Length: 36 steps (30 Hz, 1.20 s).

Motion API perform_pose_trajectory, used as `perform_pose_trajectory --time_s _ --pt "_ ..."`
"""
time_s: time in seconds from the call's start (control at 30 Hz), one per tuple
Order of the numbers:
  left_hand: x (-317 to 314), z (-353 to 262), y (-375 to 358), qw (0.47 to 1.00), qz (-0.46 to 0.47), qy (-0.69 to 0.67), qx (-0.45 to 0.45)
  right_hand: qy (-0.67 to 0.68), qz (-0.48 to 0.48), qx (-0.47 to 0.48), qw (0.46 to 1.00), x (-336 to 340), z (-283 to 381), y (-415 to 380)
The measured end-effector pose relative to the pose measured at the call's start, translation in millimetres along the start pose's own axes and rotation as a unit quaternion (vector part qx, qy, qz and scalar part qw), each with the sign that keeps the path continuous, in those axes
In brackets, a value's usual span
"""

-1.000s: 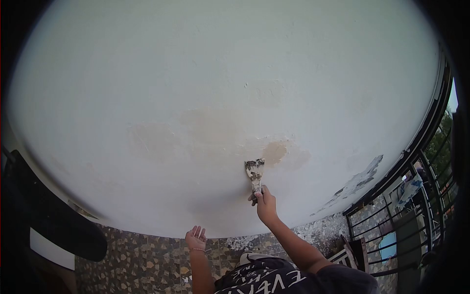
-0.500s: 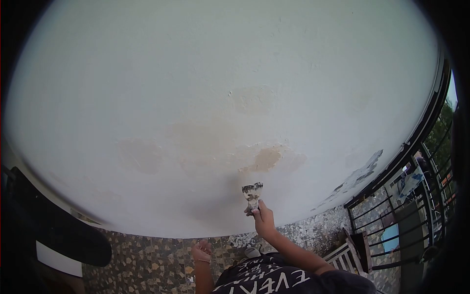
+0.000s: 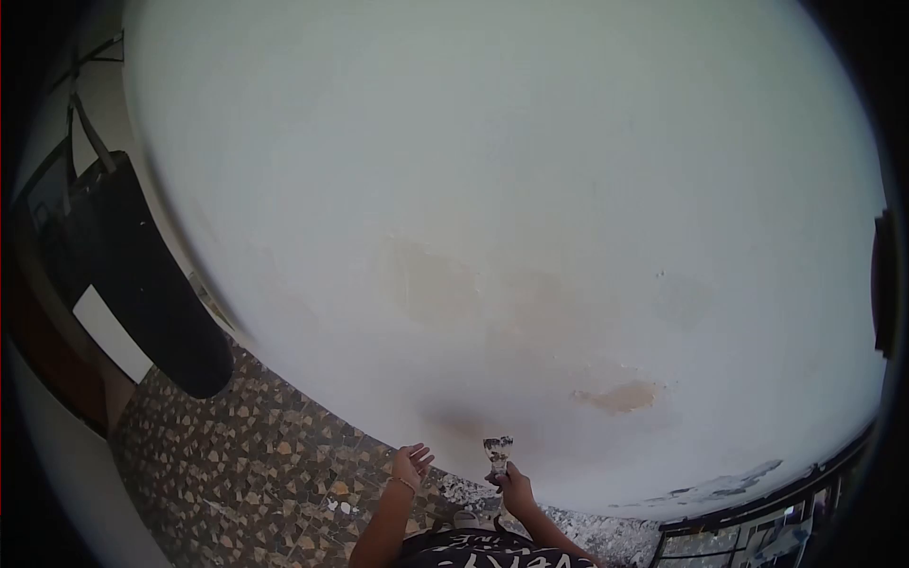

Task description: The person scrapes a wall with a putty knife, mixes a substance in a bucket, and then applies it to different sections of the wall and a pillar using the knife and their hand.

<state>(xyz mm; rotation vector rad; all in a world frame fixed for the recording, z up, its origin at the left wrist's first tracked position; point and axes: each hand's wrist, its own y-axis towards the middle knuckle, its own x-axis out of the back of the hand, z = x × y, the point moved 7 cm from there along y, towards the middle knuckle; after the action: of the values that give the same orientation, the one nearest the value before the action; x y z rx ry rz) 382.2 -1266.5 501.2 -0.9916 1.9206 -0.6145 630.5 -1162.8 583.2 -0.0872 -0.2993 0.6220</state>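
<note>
My right hand (image 3: 515,488) is closed around the handle of a putty knife (image 3: 498,452), its blade pointing up and smeared with dark and pale residue. In front of it rises a large white wall (image 3: 492,142). Left of the knife, my left hand (image 3: 412,465) is raised near the wall's lower edge, fingers apart and holding nothing. Beige patches (image 3: 431,284) mark the wall's middle, and a stronger tan patch (image 3: 623,397) with rough, flaking edges lies up and to the right of the knife. A soft shadow falls on the wall just above my hands.
A black punching bag (image 3: 156,275) hangs by straps at the left. Below is a stone-mosaic floor (image 3: 256,454), with white flakes (image 3: 606,535) scattered along the wall's base. Peeling paint (image 3: 729,485) shows low on the right, near a dark metal railing (image 3: 720,544).
The view has swung left, bringing more of the punching bag and floor into sight. My right hand with the putty knife is lower in view; my left hand is higher, its fingers spread.
</note>
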Motion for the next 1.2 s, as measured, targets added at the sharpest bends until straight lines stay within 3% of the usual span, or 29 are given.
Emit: perform_pose_trajectory --time_s 0.07,0.1,0.2,0.37,0.57,0.6,0.67,0.7,0.73,0.83,0.93,1.03,1.07,1.17,1.2 --pt "8 -7 -3 0.999 -0.019 -0.026 -0.020 -0.028 0.050 0.023 0.998 -33 -31 18" --pt "19 -13 -9 0.998 -0.036 -0.045 -0.029 0.004 0.085 0.045 0.995 -51 -22 22" --pt "88 -21 -22 0.990 -0.081 -0.100 -0.062 -0.075 0.206 0.047 0.975 -107 -3 42" --pt "195 -69 -70 0.952 -0.162 -0.190 -0.178 -0.094 0.296 0.159 0.937 -203 41 81" --pt "371 -78 -108 0.848 -0.286 -0.376 -0.239 -0.111 0.409 0.170 0.889 -360 126 81" --pt "401 -80 -113 0.838 -0.288 -0.390 -0.252 -0.084 0.427 0.112 0.893 -387 141 73" --pt "457 -95 -123 0.817 -0.302 -0.408 -0.271 -0.091 0.435 0.165 0.880 -458 122 81" --pt "470 -106 -140 0.806 -0.319 -0.416 -0.273 -0.099 0.434 0.184 0.876 -481 136 74" --pt "483 -119 -154 0.782 -0.360 -0.433 -0.266 -0.122 0.461 0.132 0.869 -501 139 69" --pt "512 -168 -189 0.729 -0.431 -0.452 -0.281 -0.136 0.459 0.228 0.848 -557 171 64" --pt "546 -204 -196 0.735 -0.441 -0.430 -0.284 -0.116 0.463 0.177 0.861 -588 203 72" --pt "558 -236 -199 0.752 -0.470 -0.382 -0.260 -0.065 0.432 0.224 0.871 -616 208 99" --pt "649 -189 -131 0.863 -0.257 -0.355 -0.251 -0.090 0.428 0.203 0.876 -621 220 106" --pt "657 -211 -105 0.836 -0.318 -0.344 -0.287 -0.178 0.401 0.168 0.883 -627 265 141" --pt "649 -218 -95 0.853 -0.277 -0.349 -0.271 -0.212 0.380 0.175 0.883 -633 270 157"
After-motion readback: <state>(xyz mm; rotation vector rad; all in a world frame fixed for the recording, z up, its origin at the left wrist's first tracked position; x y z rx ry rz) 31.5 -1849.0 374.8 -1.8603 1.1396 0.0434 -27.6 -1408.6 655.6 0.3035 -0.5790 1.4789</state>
